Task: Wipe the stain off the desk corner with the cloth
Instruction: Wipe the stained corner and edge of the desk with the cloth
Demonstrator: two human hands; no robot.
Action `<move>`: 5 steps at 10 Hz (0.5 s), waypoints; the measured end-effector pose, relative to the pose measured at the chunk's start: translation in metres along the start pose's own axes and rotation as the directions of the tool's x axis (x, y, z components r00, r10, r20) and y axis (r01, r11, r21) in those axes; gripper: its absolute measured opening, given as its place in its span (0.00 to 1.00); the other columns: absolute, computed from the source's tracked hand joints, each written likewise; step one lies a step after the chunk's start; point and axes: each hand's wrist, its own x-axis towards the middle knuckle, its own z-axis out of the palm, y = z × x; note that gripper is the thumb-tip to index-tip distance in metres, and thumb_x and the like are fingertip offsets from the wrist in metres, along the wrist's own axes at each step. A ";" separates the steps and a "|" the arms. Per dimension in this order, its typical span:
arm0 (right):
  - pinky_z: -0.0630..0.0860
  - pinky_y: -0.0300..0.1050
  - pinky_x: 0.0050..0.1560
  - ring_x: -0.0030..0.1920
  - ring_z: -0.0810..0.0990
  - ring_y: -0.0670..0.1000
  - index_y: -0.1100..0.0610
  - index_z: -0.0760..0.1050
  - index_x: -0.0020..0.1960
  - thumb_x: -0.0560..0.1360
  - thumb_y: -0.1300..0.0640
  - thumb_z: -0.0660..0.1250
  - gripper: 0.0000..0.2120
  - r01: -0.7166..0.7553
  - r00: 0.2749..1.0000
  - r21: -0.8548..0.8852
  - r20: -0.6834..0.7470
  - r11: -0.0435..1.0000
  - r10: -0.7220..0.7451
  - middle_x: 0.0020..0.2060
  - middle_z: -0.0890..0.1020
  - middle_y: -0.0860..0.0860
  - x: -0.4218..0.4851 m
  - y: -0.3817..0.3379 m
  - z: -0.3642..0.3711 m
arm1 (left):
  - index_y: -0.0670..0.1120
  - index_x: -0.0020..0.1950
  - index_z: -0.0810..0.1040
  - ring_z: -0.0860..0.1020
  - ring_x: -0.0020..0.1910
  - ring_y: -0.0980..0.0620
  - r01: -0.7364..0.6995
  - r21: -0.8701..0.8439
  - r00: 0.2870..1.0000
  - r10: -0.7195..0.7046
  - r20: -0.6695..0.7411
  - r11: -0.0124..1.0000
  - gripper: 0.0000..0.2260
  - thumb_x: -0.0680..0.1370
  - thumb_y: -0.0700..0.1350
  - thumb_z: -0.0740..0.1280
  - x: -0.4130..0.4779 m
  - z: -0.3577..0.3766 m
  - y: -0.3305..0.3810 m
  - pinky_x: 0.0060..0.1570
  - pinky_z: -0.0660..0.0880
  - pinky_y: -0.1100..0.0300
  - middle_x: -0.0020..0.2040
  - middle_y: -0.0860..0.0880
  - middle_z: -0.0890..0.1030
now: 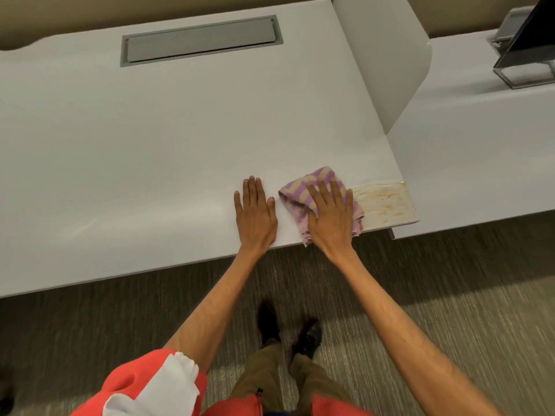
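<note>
Red and white sleeve (144,382) cloth is seen closest to the lens, at 7 o'clock in the view. Beyond it, both forearms are stretched to the near edge of the desk (150,130). The left hand (255,211) is laid flat and empty on the bare top, fingers spread; nothing is held by it. The right hand (332,214) is pressed open-palmed on the cloth (292,193), which is pinned rather than gripped. The stain (386,202), a tan smear, is found at 3 o'clock from the cloth, touching its edge, on the desk's near right corner. Wiping is judged to be under way, with most of the smear uncleaned. A firm sweep toward 3 o'clock is called for next.
</note>
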 end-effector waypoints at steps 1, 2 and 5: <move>0.46 0.62 0.78 0.79 0.52 0.55 0.50 0.61 0.77 0.81 0.50 0.58 0.24 -0.094 0.995 0.030 -0.018 0.995 0.094 0.78 0.60 0.52 0.025 0.011 -0.008 | 0.42 0.81 0.46 0.45 0.81 0.49 0.004 0.009 1.000 -0.004 -0.012 1.000 0.26 0.85 0.52 0.45 0.000 0.001 0.001 0.78 0.38 0.50 0.82 0.44 0.48; 0.43 0.60 0.78 0.80 0.50 0.56 0.50 0.59 0.78 0.82 0.49 0.56 0.25 -0.125 0.992 0.061 -0.018 0.990 0.127 0.79 0.58 0.51 0.027 -0.009 -0.005 | 0.42 0.80 0.46 0.46 0.81 0.48 0.004 0.017 1.000 -0.004 -0.017 1.000 0.26 0.85 0.51 0.45 0.002 0.002 0.000 0.78 0.39 0.50 0.81 0.44 0.48; 0.48 0.58 0.79 0.79 0.54 0.54 0.50 0.61 0.77 0.82 0.52 0.58 0.24 -0.094 0.995 0.090 -0.033 0.991 0.097 0.77 0.62 0.51 0.008 0.033 -0.010 | 0.42 0.80 0.47 0.46 0.81 0.48 0.011 0.032 1.000 -0.011 -0.004 0.999 0.26 0.85 0.51 0.45 0.001 0.000 0.003 0.79 0.41 0.48 0.81 0.44 0.49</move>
